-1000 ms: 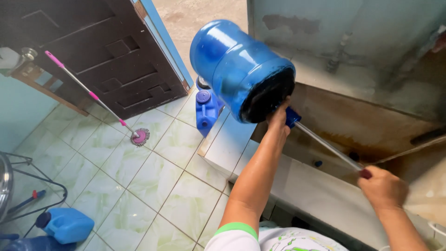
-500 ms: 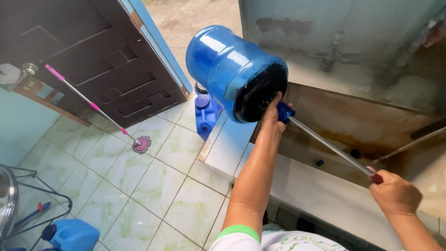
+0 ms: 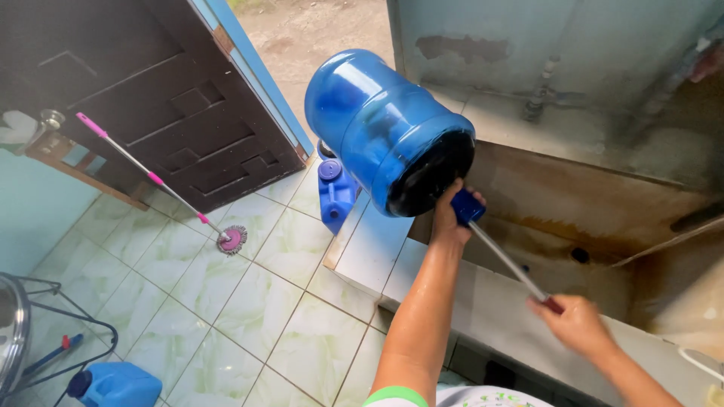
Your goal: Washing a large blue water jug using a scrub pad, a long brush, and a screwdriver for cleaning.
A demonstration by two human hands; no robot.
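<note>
A pink-handled mop [image 3: 162, 185] leans against the dark wooden door [image 3: 173, 113] at far left. A small blue jerrycan [image 3: 337, 192] stands by the doorway, another blue jug [image 3: 117, 385] (lying near left) beside a wire rack [image 3: 45, 332].

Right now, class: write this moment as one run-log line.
left hand: steadies blue water jug at its mouth | right hand: grips long-handled brush | jug: tilted above concrete basin | floor: pink mop

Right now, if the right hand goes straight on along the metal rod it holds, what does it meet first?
Probably the left hand at the dark mouth of the large blue plastic water bottle; the right hand points along the rod, though depth is unclear.
</note>
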